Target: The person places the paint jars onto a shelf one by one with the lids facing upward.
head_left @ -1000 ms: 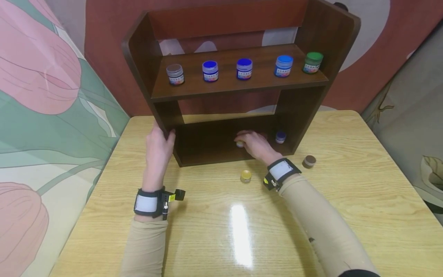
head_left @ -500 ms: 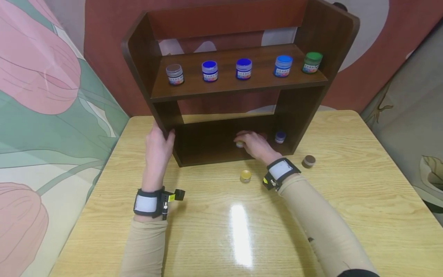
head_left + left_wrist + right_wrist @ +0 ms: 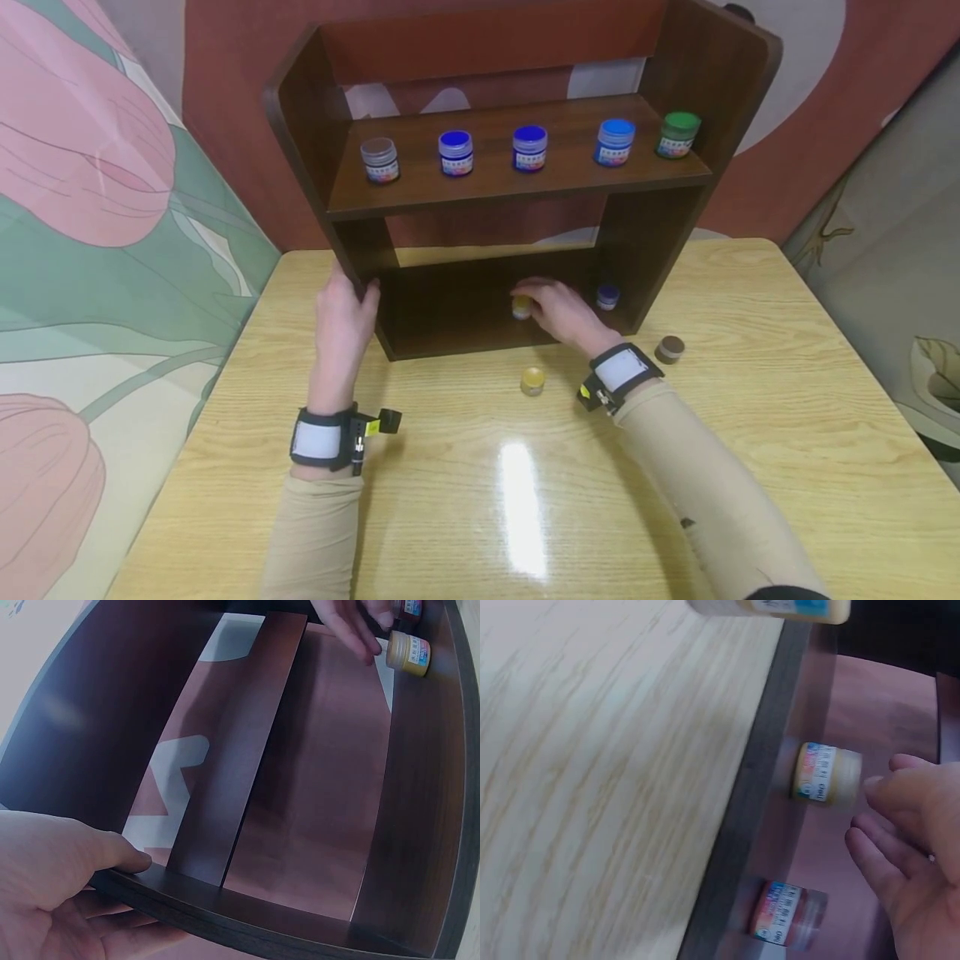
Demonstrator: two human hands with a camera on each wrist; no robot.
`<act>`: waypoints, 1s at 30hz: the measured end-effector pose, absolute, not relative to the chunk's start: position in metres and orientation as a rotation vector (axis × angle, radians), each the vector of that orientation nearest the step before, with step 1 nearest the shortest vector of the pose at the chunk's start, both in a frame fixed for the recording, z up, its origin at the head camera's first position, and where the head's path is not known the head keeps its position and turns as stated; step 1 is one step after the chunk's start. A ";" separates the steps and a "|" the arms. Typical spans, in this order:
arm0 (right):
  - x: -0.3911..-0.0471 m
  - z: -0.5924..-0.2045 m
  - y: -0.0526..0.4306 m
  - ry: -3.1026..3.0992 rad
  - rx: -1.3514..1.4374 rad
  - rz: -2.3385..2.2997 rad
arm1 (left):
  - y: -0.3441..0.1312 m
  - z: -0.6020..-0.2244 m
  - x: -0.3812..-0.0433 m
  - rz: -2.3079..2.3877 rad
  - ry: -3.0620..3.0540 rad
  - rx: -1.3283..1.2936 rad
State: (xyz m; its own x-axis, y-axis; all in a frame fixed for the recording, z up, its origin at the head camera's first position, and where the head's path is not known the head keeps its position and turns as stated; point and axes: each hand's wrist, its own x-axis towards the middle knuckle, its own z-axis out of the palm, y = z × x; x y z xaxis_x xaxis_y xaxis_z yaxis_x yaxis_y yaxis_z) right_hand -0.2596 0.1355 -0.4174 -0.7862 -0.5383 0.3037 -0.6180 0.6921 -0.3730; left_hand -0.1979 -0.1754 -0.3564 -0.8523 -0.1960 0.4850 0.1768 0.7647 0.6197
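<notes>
My left hand [image 3: 345,317] grips the left side panel of a dark brown wooden shelf [image 3: 450,333], with the thumb over the panel's edge in the left wrist view. On the lower board stands a small paint jar with a yellow lid [image 3: 521,309]. My right hand [image 3: 561,310] is right beside this jar. In the right wrist view its fingers are spread a little and a gap separates them from the yellow paint jar [image 3: 826,774]. A red paint jar [image 3: 787,915] stands near it on the same board, mostly hidden behind the hand in the head view.
A purple-lidded jar [image 3: 607,297] stands at the lower board's right end. Several blue-toned jars, a dark-lidded jar [image 3: 381,162] and a green jar [image 3: 678,135] line the upper board. Another yellow jar [image 3: 532,382] and a brown-lidded jar [image 3: 670,349] stand on the table [image 3: 450,500].
My right hand has let go of the yellow jar and drawn slightly back to the right, showing more of its lid. The left hand stays on the shelf panel.
</notes>
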 end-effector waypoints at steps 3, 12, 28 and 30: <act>-0.256 -0.413 0.138 -2.732 0.932 0.710 | -0.175 -0.356 -0.198 -0.932 -2.427 0.017; -0.232 -0.395 0.141 -2.800 0.995 0.698 | -0.174 -0.356 -0.198 -0.932 -2.418 0.019; -0.178 -0.396 0.139 -3.071 1.071 0.561 | -0.175 -0.358 -0.198 -0.940 -2.418 0.024; -0.174 -0.400 0.138 -3.032 1.132 0.540 | -0.175 -0.358 -0.199 -0.938 -2.425 0.029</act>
State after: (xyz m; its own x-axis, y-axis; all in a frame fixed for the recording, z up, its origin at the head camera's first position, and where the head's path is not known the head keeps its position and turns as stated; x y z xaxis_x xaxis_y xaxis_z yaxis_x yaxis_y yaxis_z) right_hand -0.1742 0.1378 -0.3997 -0.7532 -0.6576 -0.0154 -0.6118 0.7089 -0.3509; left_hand -0.1986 -0.1753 -0.3577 -0.8569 -0.2052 0.4728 0.1664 0.7581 0.6305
